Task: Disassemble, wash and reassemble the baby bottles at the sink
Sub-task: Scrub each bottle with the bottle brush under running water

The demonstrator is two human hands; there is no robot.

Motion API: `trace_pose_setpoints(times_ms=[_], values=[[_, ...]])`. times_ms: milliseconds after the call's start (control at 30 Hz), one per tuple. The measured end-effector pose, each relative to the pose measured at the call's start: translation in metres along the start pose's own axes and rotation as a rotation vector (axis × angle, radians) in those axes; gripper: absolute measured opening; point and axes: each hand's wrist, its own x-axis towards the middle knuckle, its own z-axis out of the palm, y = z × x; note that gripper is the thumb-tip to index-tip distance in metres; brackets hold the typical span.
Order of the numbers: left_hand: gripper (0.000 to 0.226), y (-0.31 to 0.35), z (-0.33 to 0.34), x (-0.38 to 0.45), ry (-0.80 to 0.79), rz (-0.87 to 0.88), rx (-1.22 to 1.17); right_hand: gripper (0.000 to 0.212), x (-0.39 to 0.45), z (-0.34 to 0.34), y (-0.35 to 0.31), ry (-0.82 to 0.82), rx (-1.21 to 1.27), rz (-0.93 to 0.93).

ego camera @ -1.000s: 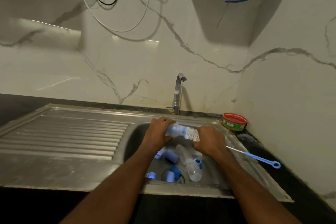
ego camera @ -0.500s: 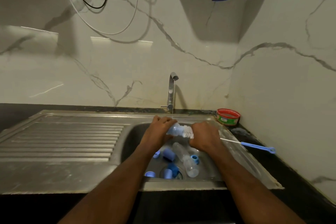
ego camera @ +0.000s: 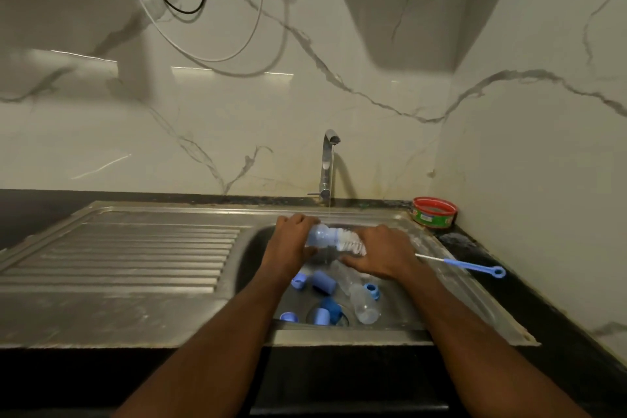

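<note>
Over the steel sink [ego camera: 258, 248] my left hand [ego camera: 288, 244] grips a pale blue bottle part [ego camera: 320, 237]. The white bristles of a bottle brush [ego camera: 351, 243] stick into that part. My right hand [ego camera: 380, 256] holds the brush, whose handle is hidden under the hand. A thin stream from the tap [ego camera: 328, 166] falls onto the part. In the basin lie a clear bottle [ego camera: 359, 299], blue caps [ego camera: 325, 283] and blue rings [ego camera: 299, 281].
A ribbed steel draining board [ego camera: 135, 254] lies left of the basin. A thin blue-handled brush [ego camera: 475, 266] rests on the sink's right rim. A red and green tin [ego camera: 434, 211] stands in the back right corner. Cables hang on the marble wall above.
The brush has slid a little further out of the blue part as my right hand shifted right. Water now runs from the tap. The camera dipped and came back.
</note>
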Motion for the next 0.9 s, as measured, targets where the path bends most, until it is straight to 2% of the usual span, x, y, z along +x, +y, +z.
trace_pose_setpoints(times_ms=[100, 200, 267, 367, 433, 500, 567, 667, 733, 800, 867, 900], values=[[0.064, 0.005, -0.007, 0.001, 0.071, 0.047, 0.093, 0.044, -0.002, 0.006, -0.007, 0.056, -0.027, -0.149], [0.094, 0.001, -0.007, 0.006, 0.106, -0.029, 0.222, 0.034, 0.001, 0.004, -0.001, 0.179, -0.157, -0.282], [0.113, -0.004, 0.002, 0.006, 0.046, -0.002, 0.139, 0.029, 0.001, 0.006, -0.003, 0.193, -0.292, -0.335], [0.103, -0.007, 0.01, 0.002, -0.198, 0.078, -0.219, 0.031, -0.001, 0.003, -0.002, 0.227, -0.309, -0.235], [0.089, 0.001, 0.012, 0.0, -0.276, 0.121, -0.232, 0.032, -0.001, 0.002, 0.004, 0.186, -0.253, -0.093], [0.069, 0.007, 0.01, 0.001, -0.229, 0.14, -0.14, 0.034, 0.0, 0.003, 0.007, 0.094, -0.232, 0.0], [0.063, 0.003, 0.004, 0.004, -0.112, 0.12, -0.05, 0.039, 0.0, 0.002, 0.002, 0.07, -0.205, -0.039], [0.094, -0.006, -0.001, 0.003, 0.016, 0.068, 0.127, 0.038, -0.006, -0.001, -0.007, 0.049, -0.161, -0.209], [0.115, -0.012, 0.001, 0.002, 0.024, 0.049, 0.135, 0.036, -0.008, -0.007, -0.012, 0.062, -0.158, -0.28], [0.125, -0.012, 0.004, 0.0, -0.129, 0.07, -0.069, 0.036, -0.007, -0.004, -0.013, 0.087, -0.198, -0.241], [0.115, -0.006, 0.006, -0.003, -0.35, 0.128, -0.256, 0.034, -0.004, 0.0, -0.005, 0.119, -0.236, -0.083], [0.105, -0.003, 0.009, -0.003, -0.395, 0.16, -0.28, 0.034, -0.003, 0.001, 0.001, 0.11, -0.24, -0.003]])
